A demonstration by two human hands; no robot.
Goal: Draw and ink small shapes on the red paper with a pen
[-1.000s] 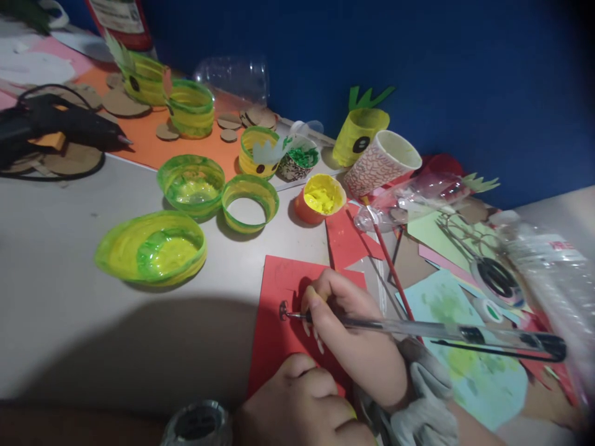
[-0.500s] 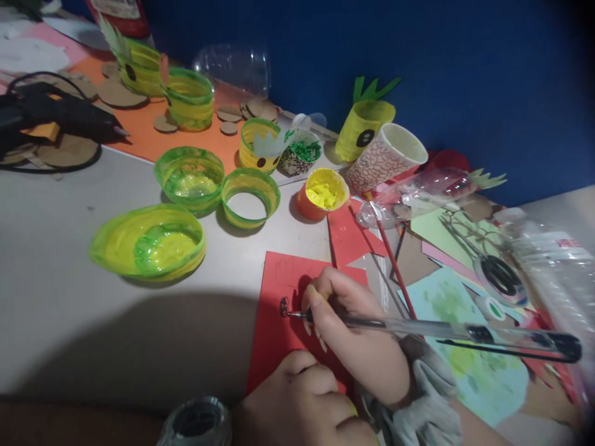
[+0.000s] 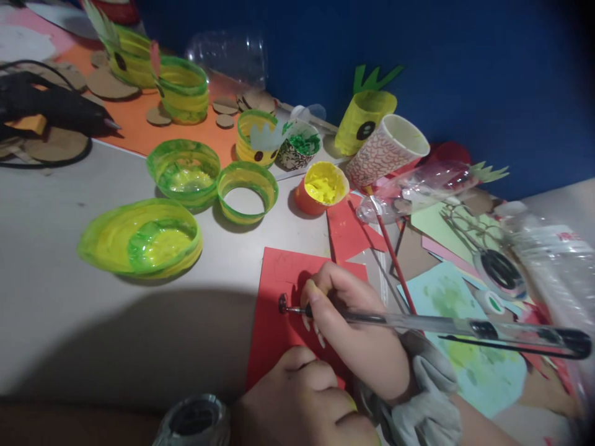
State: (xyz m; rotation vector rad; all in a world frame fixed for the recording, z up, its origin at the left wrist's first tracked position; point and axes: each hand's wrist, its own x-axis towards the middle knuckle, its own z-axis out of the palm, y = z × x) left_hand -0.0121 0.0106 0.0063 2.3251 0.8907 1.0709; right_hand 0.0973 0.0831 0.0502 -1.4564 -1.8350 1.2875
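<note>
The right hand [image 3: 353,334] has its grip closed round a clear pen [image 3: 441,325], thumb and fingers pinched near the tip, which touches the red card [image 3: 274,347] near its left edge. The hand has barely shifted on the card over the last second. What has changed is the small round mark [image 3: 282,303] under the tip: it was a thin ring and now looks darker and nearly filled, so the inking seems to be well along.

The left hand [image 3: 302,406] stays curled into a loose fist on the near edge of the card, its grip closed on nothing visible, apparently pinning the card to the worktop [image 3: 69,322]. Beyond the card's far edge stands an orange pot of yellow paint [image 3: 320,186], and a red-handled brush [image 3: 393,260] lies just off its right side.
</note>
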